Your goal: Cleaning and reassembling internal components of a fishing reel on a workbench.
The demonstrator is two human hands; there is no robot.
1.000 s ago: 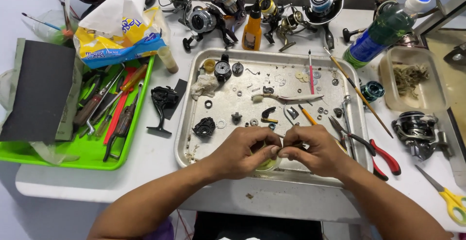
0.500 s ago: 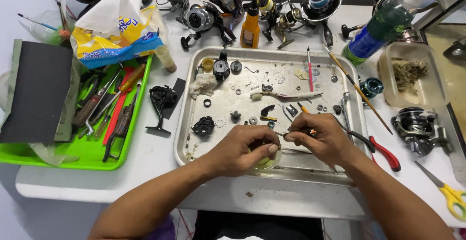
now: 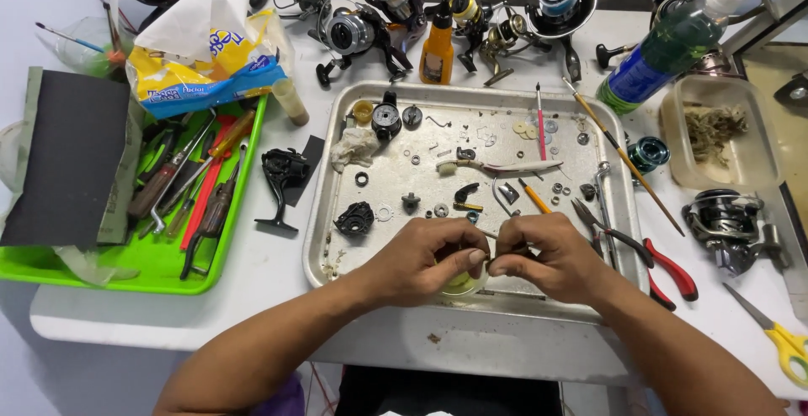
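Over the near edge of a metal tray [image 3: 330,214], my left hand [image 3: 425,258] and my right hand [image 3: 547,256] meet fingertip to fingertip. Between them they pinch a small part, mostly hidden by the fingers; a thin pin sticks out near the thumbs. A small round yellow-green dish [image 3: 459,284] sits just under the left hand. Loose fishing reel parts lie in the tray: washers, screws, a black housing piece [image 3: 355,218], a crumpled white tissue [image 3: 353,147] and a white toothbrush [image 3: 492,166].
A green tray of hand tools [image 3: 160,256] stands at left with a dark sandpaper sheet [image 3: 63,155]. Several fishing reels line the back by an orange oil bottle [image 3: 436,44]. Red-handled pliers [image 3: 665,264], a reel body [image 3: 732,222] and yellow scissors [image 3: 778,340] lie at right.
My right hand drew apart a little to the right half a second ago and has come back against the left hand. The view has shifted slightly.
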